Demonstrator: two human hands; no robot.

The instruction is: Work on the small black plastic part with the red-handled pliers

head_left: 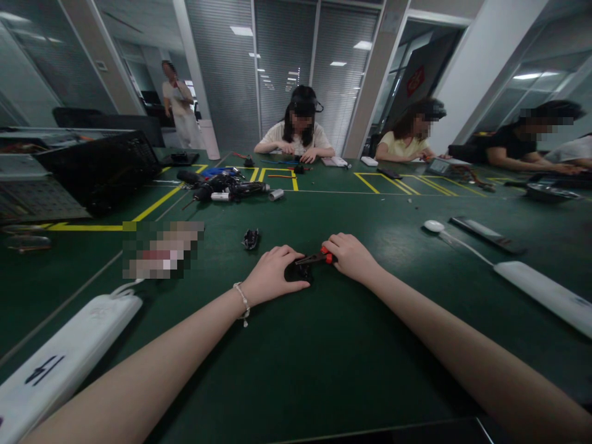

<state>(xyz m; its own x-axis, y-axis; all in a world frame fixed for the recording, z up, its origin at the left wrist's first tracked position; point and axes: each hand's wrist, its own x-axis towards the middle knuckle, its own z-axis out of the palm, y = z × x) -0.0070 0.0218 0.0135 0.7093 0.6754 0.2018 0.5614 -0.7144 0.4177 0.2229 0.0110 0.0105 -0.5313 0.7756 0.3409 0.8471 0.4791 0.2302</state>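
My left hand rests on the green table with its fingers curled over a small black part, pinning it down. My right hand is closed around the red handle of a small screwdriver-like tool, whose dark tip lies on the black part. A bead bracelet sits on my left wrist. Just beyond the left hand lies another small black piece.
White power strips lie at the front left and at the right. A pile of dark tools and parts sits farther back, a black crate at left. Three people sit working across the table; one stands behind.
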